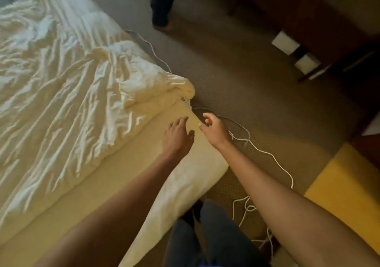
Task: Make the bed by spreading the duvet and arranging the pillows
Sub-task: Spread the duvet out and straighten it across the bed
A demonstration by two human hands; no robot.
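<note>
A crumpled white duvet [61,85] lies bunched over the bed, its near corner [176,89] folded back at the mattress edge. A strip of bare sheet on the mattress [123,180] shows along the near side. My left hand [178,133] reaches over that bare strip with fingers spread, just short of the duvet corner. My right hand [213,126] hovers beside the mattress edge over the carpet, fingers loosely curled, holding nothing I can make out. No pillows are in view.
A white cable [265,153] snakes over the brown carpet beside the bed and coils near my legs. Another person's leg [162,5] stands at the far side. Dark wooden furniture [308,19] fills the upper right. A yellow surface [345,194] sits at the right.
</note>
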